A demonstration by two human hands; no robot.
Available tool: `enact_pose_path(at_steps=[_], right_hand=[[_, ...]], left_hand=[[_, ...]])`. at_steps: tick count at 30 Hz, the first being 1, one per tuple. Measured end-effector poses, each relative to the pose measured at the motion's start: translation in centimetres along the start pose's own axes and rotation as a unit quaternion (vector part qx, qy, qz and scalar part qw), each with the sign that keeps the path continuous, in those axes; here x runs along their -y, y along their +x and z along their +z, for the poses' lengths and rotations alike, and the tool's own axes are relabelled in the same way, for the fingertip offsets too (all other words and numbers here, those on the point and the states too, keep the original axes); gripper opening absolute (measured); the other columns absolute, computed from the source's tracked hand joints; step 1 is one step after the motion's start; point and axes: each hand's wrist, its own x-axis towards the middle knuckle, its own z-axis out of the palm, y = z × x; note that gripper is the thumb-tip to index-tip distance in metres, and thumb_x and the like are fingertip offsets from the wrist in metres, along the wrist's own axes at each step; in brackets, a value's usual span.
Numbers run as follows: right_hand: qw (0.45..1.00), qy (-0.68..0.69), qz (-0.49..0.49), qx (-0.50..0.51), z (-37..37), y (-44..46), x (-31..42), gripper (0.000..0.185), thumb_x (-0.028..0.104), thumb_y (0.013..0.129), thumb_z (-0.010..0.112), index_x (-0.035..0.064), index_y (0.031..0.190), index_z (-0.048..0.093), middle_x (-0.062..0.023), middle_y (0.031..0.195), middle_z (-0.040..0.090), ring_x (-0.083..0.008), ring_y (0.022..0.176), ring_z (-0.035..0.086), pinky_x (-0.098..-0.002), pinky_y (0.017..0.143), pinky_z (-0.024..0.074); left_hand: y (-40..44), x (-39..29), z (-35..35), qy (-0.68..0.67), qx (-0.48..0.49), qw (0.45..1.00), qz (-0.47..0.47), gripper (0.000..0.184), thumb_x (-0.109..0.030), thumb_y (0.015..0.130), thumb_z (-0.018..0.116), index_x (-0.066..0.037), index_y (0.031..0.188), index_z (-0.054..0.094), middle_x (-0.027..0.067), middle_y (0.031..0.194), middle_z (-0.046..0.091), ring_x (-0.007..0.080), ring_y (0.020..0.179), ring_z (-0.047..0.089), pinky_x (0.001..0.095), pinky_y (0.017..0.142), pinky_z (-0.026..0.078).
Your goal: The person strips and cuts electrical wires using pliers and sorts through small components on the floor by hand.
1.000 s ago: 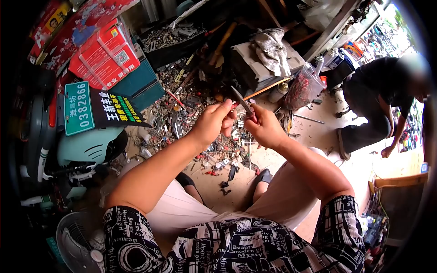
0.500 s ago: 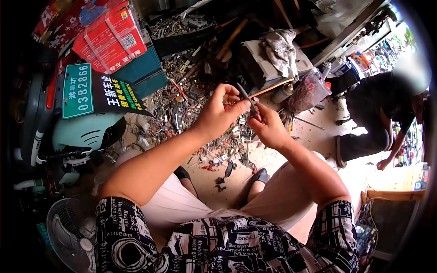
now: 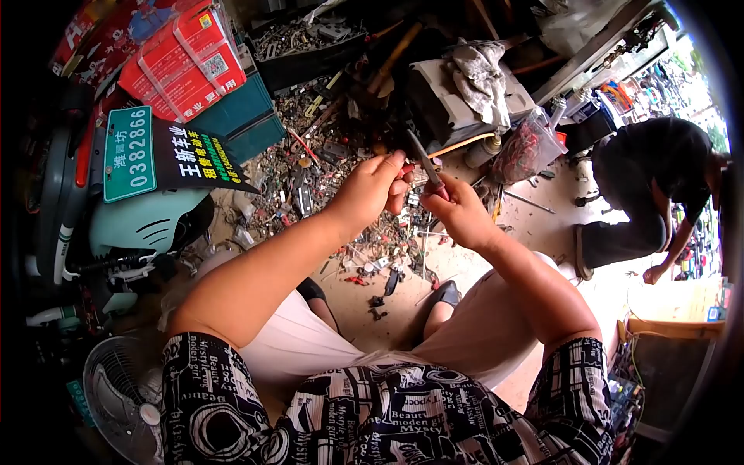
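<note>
In front of me my right hand (image 3: 459, 211) is closed on the reddish handle of a pointed metal-bladed tool (image 3: 422, 157); whether it is a knife or scissors I cannot tell. The blade points up and slightly left. My left hand (image 3: 368, 192) sits just left of the blade, its thumb and fingers pinched together on a small red piece (image 3: 407, 169). Fingers hide most of that piece, so its kind is unclear. Below both hands, a spread of small mixed scrap parts (image 3: 364, 252) covers the floor.
A beige box with a stained cloth (image 3: 480, 81) stands ahead, near a spray can (image 3: 482, 151) and a plastic bag of red bits (image 3: 527, 151). Left are a red carton (image 3: 182, 66), a scooter (image 3: 147, 221) and a fan (image 3: 124, 395). Another person (image 3: 651, 186) bends at the right.
My left hand has drawn slightly left and down, away from the blade. The blade now stands more exposed, and the red piece shows between my left fingers.
</note>
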Motion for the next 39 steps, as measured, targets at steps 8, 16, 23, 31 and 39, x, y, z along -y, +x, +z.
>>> enact_pose_path(at_steps=[8, 16, 23, 31, 39], right_hand=[[0.955, 0.276, 0.067, 0.084, -1.1, 0.8, -0.6, 0.018, 0.016, 0.086, 0.054, 0.0094, 0.074, 0.044, 0.0014, 0.063, 0.040, -0.0089, 0.058, 0.039, -0.0245, 0.051, 0.0305], [0.870, 0.417, 0.077, 0.250, -1.4, -0.2, 1.1, 0.013, 0.019, 0.085, 0.048, 0.0066, 0.082, 0.044, -0.0052, 0.069, 0.044, -0.0184, 0.057, 0.046, -0.0312, 0.052, 0.0414], [0.819, 0.449, 0.079, 0.349, -2.3, 0.2, 0.3, 0.016, 0.020, 0.085, 0.043, 0.0042, 0.087, 0.048, -0.0132, 0.078, 0.059, -0.0300, 0.068, 0.063, -0.0400, 0.067, 0.0506], [0.843, 0.417, 0.077, 0.330, -2.0, -0.3, 0.5, 0.019, 0.020, 0.086, 0.043, 0.0025, 0.088, 0.051, -0.0130, 0.078, 0.061, -0.0277, 0.067, 0.064, -0.0361, 0.070, 0.0513], [0.928, 0.289, 0.034, 0.232, -1.5, -0.5, 0.7, 0.017, 0.021, 0.087, 0.051, 0.0043, 0.082, 0.052, -0.0068, 0.075, 0.058, -0.0175, 0.065, 0.061, -0.0293, 0.063, 0.0496]], left_hand=[[0.0, 0.0, -0.2, -0.041, -0.027, 0.999, -0.020, 0.032, -0.033, 0.101, 0.041, -0.005, 0.093, 0.054, -0.0026, 0.068, 0.048, 0.0102, 0.057, 0.049, 0.0236, 0.059, 0.043], [0.2, 0.6, -0.3, 0.079, -0.020, 0.997, 0.005, 0.020, -0.025, 0.099, 0.049, -0.007, 0.092, 0.057, -0.0034, 0.073, 0.053, 0.0058, 0.060, 0.050, 0.0217, 0.056, 0.044], [0.4, 2.3, -0.5, 0.232, 0.013, 0.971, 0.060, 0.020, -0.021, 0.096, 0.051, -0.003, 0.098, 0.061, -0.0024, 0.065, 0.054, 0.0074, 0.057, 0.050, 0.0230, 0.052, 0.043], [0.2, 2.7, -0.7, 0.378, 0.046, 0.906, 0.182, 0.018, -0.015, 0.092, 0.052, -0.003, 0.093, 0.065, 0.0044, 0.073, 0.062, 0.0127, 0.062, 0.059, 0.0293, 0.058, 0.051], [-0.6, -0.6, 0.2, 0.209, -0.032, 0.959, 0.186, 0.012, -0.009, 0.089, 0.062, -0.001, 0.098, 0.063, 0.0008, 0.085, 0.066, 0.0064, 0.075, 0.060, 0.0227, 0.069, 0.048]])
